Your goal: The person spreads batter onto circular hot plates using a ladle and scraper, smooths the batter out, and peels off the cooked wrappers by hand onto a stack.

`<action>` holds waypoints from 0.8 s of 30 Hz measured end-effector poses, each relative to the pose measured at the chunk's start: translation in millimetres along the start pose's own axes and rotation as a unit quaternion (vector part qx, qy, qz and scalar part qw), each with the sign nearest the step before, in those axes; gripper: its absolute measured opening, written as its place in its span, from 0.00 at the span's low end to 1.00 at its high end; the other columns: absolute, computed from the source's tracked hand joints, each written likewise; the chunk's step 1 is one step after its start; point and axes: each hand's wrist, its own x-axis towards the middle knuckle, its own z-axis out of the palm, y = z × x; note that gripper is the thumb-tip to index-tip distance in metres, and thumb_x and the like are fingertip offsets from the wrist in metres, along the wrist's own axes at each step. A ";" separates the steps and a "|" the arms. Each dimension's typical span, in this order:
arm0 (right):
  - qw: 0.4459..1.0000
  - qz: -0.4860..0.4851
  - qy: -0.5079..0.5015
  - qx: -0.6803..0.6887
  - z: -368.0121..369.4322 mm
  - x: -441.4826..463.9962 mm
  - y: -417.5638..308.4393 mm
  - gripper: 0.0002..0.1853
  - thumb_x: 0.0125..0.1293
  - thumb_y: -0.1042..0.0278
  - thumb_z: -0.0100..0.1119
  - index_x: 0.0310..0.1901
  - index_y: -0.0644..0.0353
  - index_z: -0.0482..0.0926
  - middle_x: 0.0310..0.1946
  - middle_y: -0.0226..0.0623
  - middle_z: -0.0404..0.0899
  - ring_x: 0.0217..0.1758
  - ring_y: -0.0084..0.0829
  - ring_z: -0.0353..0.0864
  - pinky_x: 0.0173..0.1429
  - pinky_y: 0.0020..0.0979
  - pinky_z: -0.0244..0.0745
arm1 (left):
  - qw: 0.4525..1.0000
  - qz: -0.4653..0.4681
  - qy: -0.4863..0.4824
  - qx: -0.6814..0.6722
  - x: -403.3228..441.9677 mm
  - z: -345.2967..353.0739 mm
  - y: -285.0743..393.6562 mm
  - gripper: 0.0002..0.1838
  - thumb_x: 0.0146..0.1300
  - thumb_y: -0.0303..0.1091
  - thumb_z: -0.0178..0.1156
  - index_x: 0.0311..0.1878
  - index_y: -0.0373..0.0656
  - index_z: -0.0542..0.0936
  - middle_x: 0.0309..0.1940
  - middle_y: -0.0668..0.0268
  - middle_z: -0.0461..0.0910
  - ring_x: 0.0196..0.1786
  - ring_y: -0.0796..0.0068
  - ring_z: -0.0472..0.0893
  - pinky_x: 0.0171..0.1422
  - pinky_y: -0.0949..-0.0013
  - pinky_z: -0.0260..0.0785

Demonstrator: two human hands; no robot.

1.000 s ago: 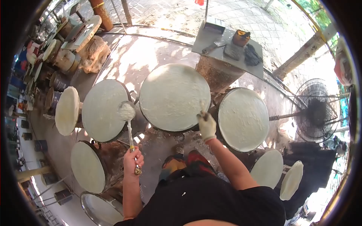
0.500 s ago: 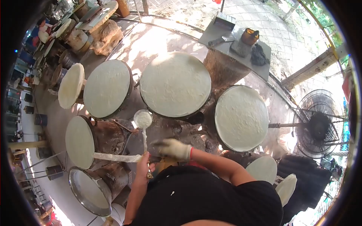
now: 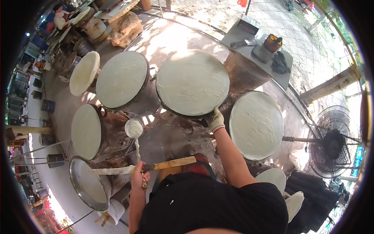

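My left hand [image 3: 137,177] is closed around two handles at once. One belongs to a ladle [image 3: 134,128], its bowl coated in pale batter and pointing away from me. The other is a long flat wooden spatula [image 3: 176,163], lying crosswise with its batter-coated blade over the batter basin [image 3: 73,180] at the left. My right hand [image 3: 216,121], in a whitish work glove, grips the near right edge of the middle round griddle [image 3: 184,115]. A pale, slightly rippled batter sheet [image 3: 193,82] covers that griddle. The glove hides part of the rim.
More batter-covered rounds stand around me, including a right one [image 3: 256,125] and a left one [image 3: 85,132]. A black fan [image 3: 331,140] is at the right. A low grey table [image 3: 286,80] holds a can and dark lumps. Another person [image 3: 60,19] sits far left.
My gloved right hand has moved from near the ladle handle up and right to the griddle's edge. The ladle and spatula have shifted left and down. The view has turned slightly.
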 end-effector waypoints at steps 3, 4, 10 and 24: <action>1.000 -0.018 0.001 -0.012 -5.1 7.8 -2.6 0.24 0.71 0.52 0.49 0.61 0.59 0.66 0.59 0.45 0.70 0.60 0.48 0.72 0.62 0.52 0.71 | 1.000 -0.010 -0.001 -0.004 -1.2 -11.8 3.3 0.11 0.70 0.42 0.52 0.38 0.44 0.73 0.24 0.70 0.67 0.13 0.83 0.61 0.14 0.78 0.54; 0.999 -0.031 -0.001 -0.017 -6.7 8.7 -4.4 0.24 0.71 0.52 0.49 0.62 0.59 0.66 0.59 0.45 0.70 0.60 0.48 0.72 0.62 0.52 0.71 | 1.000 -0.014 -0.004 -0.004 -0.5 -17.1 5.0 0.11 0.70 0.42 0.52 0.38 0.44 0.73 0.23 0.70 0.67 0.13 0.83 0.61 0.14 0.78 0.54; 0.999 -0.035 0.005 0.012 0.1 1.5 -1.8 0.24 0.71 0.53 0.49 0.64 0.56 0.65 0.63 0.43 0.67 0.64 0.48 0.67 0.65 0.53 0.66 | 0.999 -0.032 0.007 -0.037 3.4 -55.9 9.7 0.10 0.70 0.41 0.52 0.37 0.44 0.73 0.23 0.69 0.68 0.13 0.83 0.61 0.14 0.78 0.53; 0.994 -0.092 0.044 -0.045 3.2 -6.4 23.6 0.22 0.71 0.45 0.45 0.56 0.50 0.74 0.53 0.33 0.77 0.54 0.39 0.75 0.59 0.46 0.72 | 0.996 -0.059 0.033 -0.057 38.6 -133.6 23.6 0.11 0.69 0.41 0.53 0.37 0.44 0.73 0.20 0.70 0.68 0.11 0.84 0.61 0.12 0.79 0.54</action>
